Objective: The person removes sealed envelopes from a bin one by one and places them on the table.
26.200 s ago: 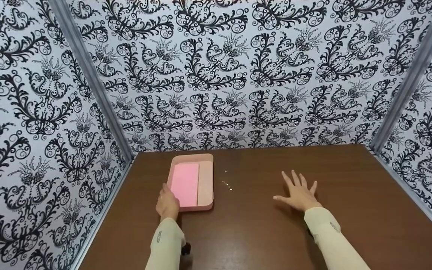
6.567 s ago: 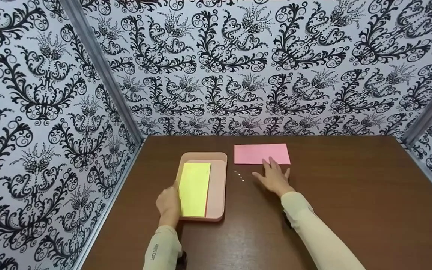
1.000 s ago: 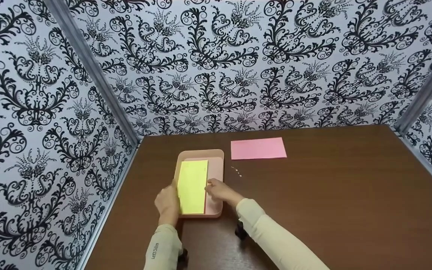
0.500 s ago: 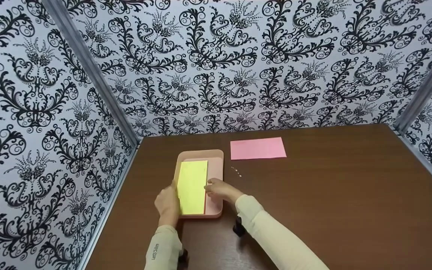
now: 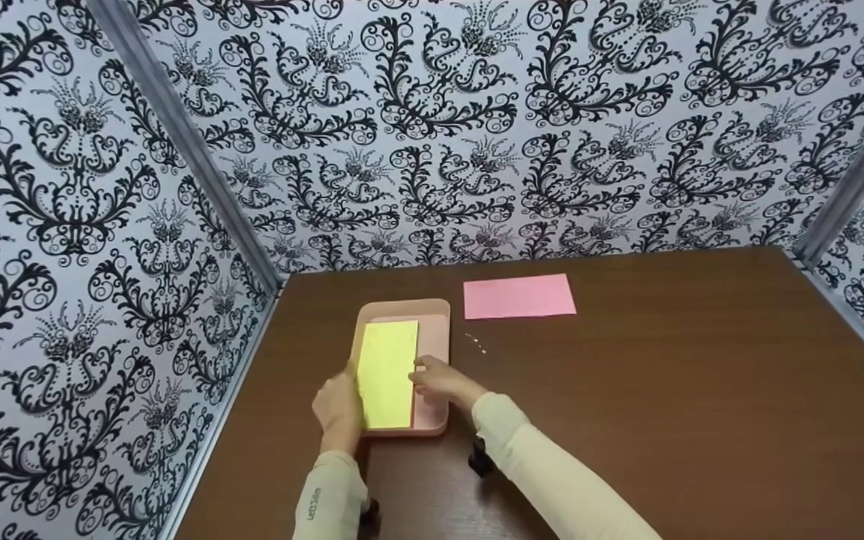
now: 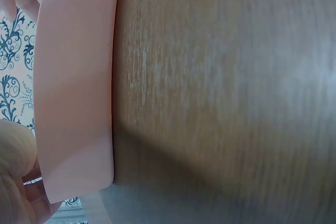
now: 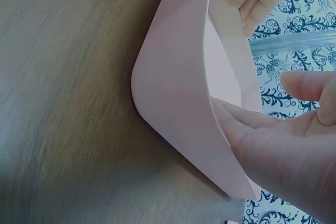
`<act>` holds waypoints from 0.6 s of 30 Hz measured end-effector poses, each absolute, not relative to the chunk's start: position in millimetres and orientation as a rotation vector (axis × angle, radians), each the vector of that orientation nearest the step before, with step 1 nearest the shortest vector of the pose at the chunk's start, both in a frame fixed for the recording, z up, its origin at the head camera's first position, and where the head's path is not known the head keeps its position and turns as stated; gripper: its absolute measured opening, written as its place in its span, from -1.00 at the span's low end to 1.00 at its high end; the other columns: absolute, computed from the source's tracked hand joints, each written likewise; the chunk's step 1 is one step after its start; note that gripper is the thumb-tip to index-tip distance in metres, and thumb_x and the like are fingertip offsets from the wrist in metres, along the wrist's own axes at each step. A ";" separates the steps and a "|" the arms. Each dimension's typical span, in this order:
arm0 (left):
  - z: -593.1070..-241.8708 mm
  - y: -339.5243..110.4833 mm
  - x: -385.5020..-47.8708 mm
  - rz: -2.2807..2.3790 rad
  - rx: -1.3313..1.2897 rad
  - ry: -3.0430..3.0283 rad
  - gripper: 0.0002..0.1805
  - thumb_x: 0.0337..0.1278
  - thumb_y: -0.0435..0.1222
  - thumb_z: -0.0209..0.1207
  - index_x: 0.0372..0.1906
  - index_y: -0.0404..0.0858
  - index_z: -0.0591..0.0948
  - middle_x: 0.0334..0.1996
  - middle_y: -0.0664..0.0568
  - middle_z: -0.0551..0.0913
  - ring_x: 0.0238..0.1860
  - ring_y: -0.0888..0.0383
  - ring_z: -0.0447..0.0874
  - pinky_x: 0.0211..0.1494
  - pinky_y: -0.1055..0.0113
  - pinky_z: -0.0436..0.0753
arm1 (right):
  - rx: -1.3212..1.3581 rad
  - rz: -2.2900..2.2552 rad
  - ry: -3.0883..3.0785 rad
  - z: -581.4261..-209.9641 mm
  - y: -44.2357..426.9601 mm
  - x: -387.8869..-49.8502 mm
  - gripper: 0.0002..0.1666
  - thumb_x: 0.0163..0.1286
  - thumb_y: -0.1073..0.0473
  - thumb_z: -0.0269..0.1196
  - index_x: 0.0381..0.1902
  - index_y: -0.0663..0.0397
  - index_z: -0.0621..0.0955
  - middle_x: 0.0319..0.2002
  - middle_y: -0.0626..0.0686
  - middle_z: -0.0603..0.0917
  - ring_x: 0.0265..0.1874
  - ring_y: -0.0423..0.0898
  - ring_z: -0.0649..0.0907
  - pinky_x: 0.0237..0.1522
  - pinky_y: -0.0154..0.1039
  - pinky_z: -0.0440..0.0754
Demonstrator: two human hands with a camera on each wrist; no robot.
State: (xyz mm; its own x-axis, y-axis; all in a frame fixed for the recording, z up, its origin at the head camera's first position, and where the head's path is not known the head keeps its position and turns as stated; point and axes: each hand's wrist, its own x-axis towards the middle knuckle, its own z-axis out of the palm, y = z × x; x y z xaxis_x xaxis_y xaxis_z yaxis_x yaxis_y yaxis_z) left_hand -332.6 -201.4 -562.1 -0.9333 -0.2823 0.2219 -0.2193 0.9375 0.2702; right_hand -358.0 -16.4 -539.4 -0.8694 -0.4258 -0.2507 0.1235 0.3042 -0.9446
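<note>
Head view gives us, largest of all, the white wall with black scrollwork, rising behind and on both sides, grey strips running down its corners. Below it spreads the brown worktop, and over its near part reach two cream sleeves. Left of the worktop's middle lies the pale pink tray, its long side pointing away from us. We see the yellow paper flat inside the tray, nearer the left wall, with a thin red edge along its lower right side. The pink paper lies crosswise on the worktop, right of the tray's far end. Of the hands, the left hand holds the tray's left wall, fingers bent at the rim. The right hand reaches over the right rim, its tips at the yellow paper's right edge; from the right wrist we find its thumb apart from the fingers inside the tray, and we cannot tell whether it pinches the paper. Smaller are the black wrist devices under the sleeves; smallest, the pale flecks just right of the tray.
</note>
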 end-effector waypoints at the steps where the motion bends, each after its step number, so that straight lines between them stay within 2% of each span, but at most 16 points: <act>1: -561.8 -201.3 -332.7 -0.356 0.378 -2.836 -0.65 0.25 -0.51 0.08 0.01 -0.18 0.73 -0.40 -0.29 0.76 -0.43 -0.22 0.75 -0.49 -0.04 0.64 | -0.255 -1.598 2.127 -536.1 -16.7 -355.0 -0.35 0.44 0.30 0.00 0.37 0.59 0.17 0.14 0.47 0.51 0.07 0.24 0.64 0.12 0.01 0.61; 3: -561.2 -201.2 -333.1 -0.361 0.384 -2.834 -0.67 0.25 -0.50 0.08 -0.02 -0.19 0.73 -0.41 -0.30 0.76 -0.43 -0.23 0.75 -0.48 -0.05 0.64 | -0.235 -1.593 2.167 -534.9 -18.3 -353.3 -0.36 0.43 0.31 0.02 0.36 0.57 0.21 -0.07 0.35 0.59 -0.17 0.07 0.66 -0.08 -0.13 0.64; 6: -560.8 -201.0 -333.1 -0.371 0.389 -2.836 -0.65 0.25 -0.50 0.08 0.02 -0.18 0.72 -0.40 -0.30 0.76 -0.43 -0.23 0.74 -0.47 -0.05 0.64 | -0.179 -1.633 2.175 -538.6 -20.6 -354.3 -0.37 0.38 0.32 0.08 0.35 0.50 0.26 -0.36 0.08 0.52 -0.50 -0.18 0.47 -0.39 -0.31 0.48; 7: -560.8 -200.8 -333.0 -0.374 0.389 -2.837 -0.64 0.25 -0.50 0.08 0.03 -0.18 0.72 -0.41 -0.29 0.76 -0.43 -0.22 0.74 -0.48 -0.05 0.64 | -0.158 -1.655 2.164 -539.6 -20.7 -354.4 -0.37 0.36 0.33 0.11 0.34 0.48 0.28 -0.38 0.05 0.50 -0.53 -0.22 0.44 -0.42 -0.33 0.46; 9: -561.3 -200.8 -332.9 -0.364 0.385 -2.837 -0.65 0.24 -0.50 0.10 0.03 -0.18 0.72 -0.43 -0.28 0.76 -0.46 -0.20 0.74 -0.50 -0.03 0.63 | -0.131 -1.707 2.145 -541.1 -20.4 -354.2 -0.38 0.33 0.35 0.15 0.31 0.46 0.30 -0.36 0.03 0.52 -0.53 -0.22 0.51 -0.41 -0.32 0.57; 12: -562.1 -200.4 -332.3 -0.323 0.371 -2.837 -0.63 0.25 -0.50 0.12 0.08 -0.16 0.70 -0.47 -0.26 0.75 -0.51 -0.16 0.72 -0.54 0.01 0.62 | -0.103 -1.804 2.095 -544.1 -19.2 -354.7 -0.41 0.33 0.38 0.16 0.28 0.47 0.31 -0.17 0.22 0.61 -0.35 0.00 0.70 -0.19 -0.14 0.74; 15: -562.7 -200.6 -331.8 -0.299 0.355 -2.831 -0.58 0.25 -0.51 0.12 0.13 -0.13 0.68 -0.47 -0.25 0.74 -0.53 -0.15 0.71 -0.56 0.01 0.61 | -0.105 -1.865 2.077 -546.3 -18.2 -356.3 -0.41 0.33 0.42 0.16 0.28 0.51 0.30 0.01 0.39 0.57 -0.13 0.22 0.74 -0.05 -0.04 0.73; 18: -563.1 -201.6 -331.8 -0.322 0.359 -2.822 -0.56 0.26 -0.51 0.09 0.15 -0.12 0.67 -0.43 -0.27 0.75 -0.50 -0.18 0.72 -0.54 -0.02 0.61 | -0.105 -1.879 2.065 -547.3 -17.5 -357.1 -0.36 0.32 0.43 0.18 0.31 0.52 0.26 0.03 0.42 0.56 -0.10 0.27 0.75 -0.06 -0.03 0.73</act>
State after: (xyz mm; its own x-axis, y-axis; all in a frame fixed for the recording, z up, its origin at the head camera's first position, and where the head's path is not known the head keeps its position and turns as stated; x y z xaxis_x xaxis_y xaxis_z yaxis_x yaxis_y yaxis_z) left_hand -331.8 -201.6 -563.1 -0.9307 -0.2732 0.2432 -0.2114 0.9444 0.2519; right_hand -357.1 -17.5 -547.3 -0.9374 -0.2830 -0.2029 0.1753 0.1200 -0.9772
